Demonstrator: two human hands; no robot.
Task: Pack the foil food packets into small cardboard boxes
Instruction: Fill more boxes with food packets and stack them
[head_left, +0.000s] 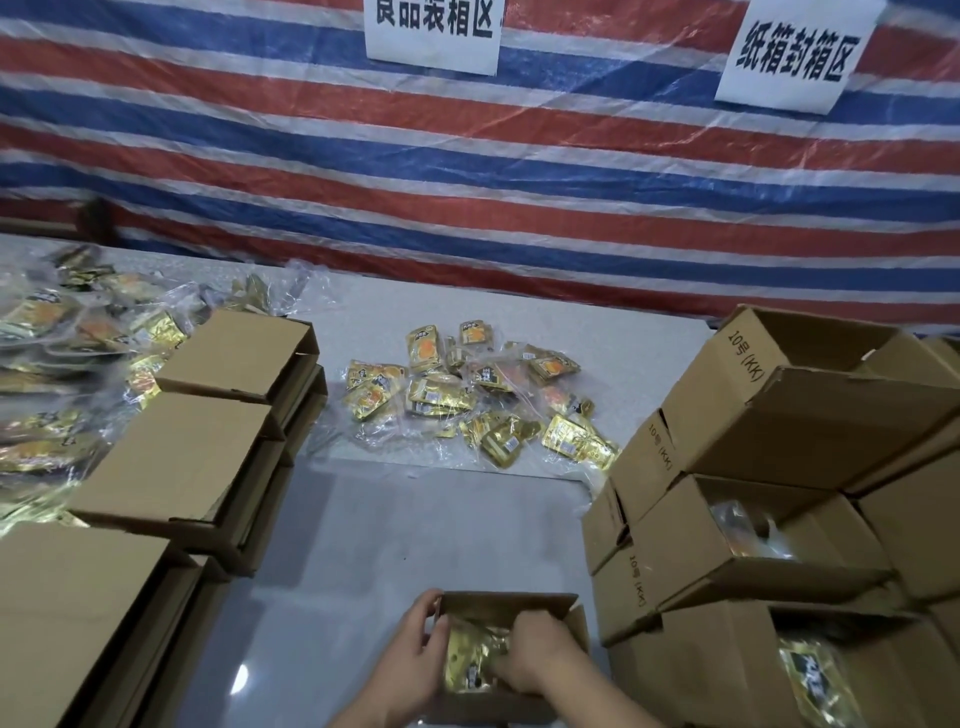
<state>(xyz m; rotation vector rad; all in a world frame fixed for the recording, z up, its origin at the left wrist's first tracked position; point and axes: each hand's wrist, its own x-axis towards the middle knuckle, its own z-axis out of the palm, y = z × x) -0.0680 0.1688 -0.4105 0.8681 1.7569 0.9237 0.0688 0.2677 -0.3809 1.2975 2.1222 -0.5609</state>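
The step in hand looks like filling: an open small cardboard box (574, 621) sits at the near edge of the surface (363, 545), and both hands are at its mouth. The left hand (415, 644) curls over the box's left wall, apparently steadying it. The right hand (535, 657) is down inside, fingers curled on a gold foil packet (470, 652) and seemingly pressing it in.

Next comes a judgement on whether the box is full. If not, another packet must come from the loose pile of foil packets (478, 400) farther back on the surface, well apart from the box; if so, the flaps need closing.

How many packets lie in the box is hidden by the hands. Its near edge and both forearms are cut off by the frame. The packets' print is too small to read, and the bagged packets (67, 332) at far left are blurred.
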